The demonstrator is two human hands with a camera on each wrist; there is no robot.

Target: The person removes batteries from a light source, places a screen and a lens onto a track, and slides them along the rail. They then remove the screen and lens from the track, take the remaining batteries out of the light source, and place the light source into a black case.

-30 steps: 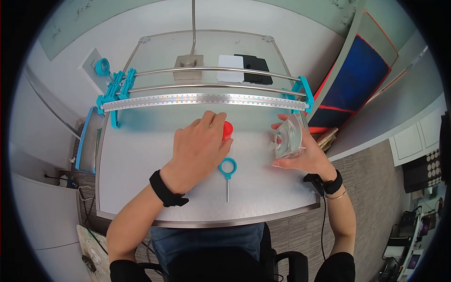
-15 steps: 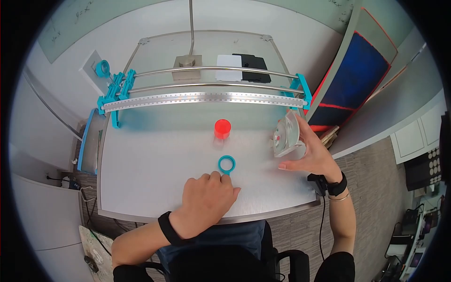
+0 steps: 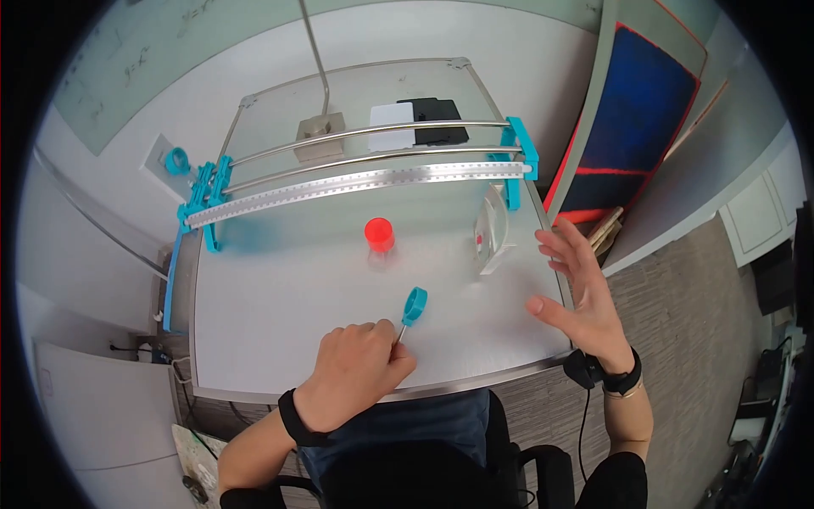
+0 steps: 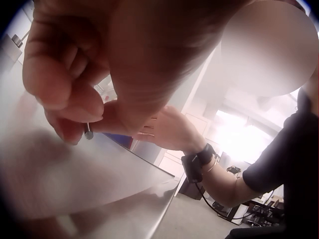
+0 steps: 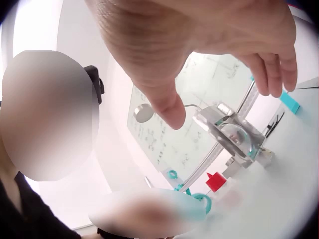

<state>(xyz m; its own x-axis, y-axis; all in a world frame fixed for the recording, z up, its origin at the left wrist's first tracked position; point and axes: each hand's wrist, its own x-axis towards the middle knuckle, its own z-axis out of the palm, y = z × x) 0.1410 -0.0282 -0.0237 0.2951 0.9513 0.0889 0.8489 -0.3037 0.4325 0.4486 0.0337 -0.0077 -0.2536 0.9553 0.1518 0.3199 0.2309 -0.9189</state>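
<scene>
In the head view my left hand (image 3: 356, 369) grips the metal rod of a teal ring holder (image 3: 414, 307) near the table's front edge, with the ring tilted up beyond the fingers. The left wrist view shows the end of the metal rod (image 4: 88, 134) poking out under the fingertips. My right hand (image 3: 585, 297) is spread with nothing in it, right of a clear plastic piece with a round lens-like face (image 3: 492, 233) that stands on the table. A small clear container with a red top (image 3: 379, 232) stands mid-table.
Behind these, a ruler strip (image 3: 373, 180) and two metal rails run between teal end brackets (image 3: 522, 161). Farther back are a square metal base (image 3: 320, 140) with a rod, plus white and black flat pieces (image 3: 432, 123). A blue panel (image 3: 632, 110) leans at right.
My left hand went from the red-topped container to the ring holder, now picked up and tilted. My right hand has let go of the clear piece and drawn away rightward. The head view has turned slightly.
</scene>
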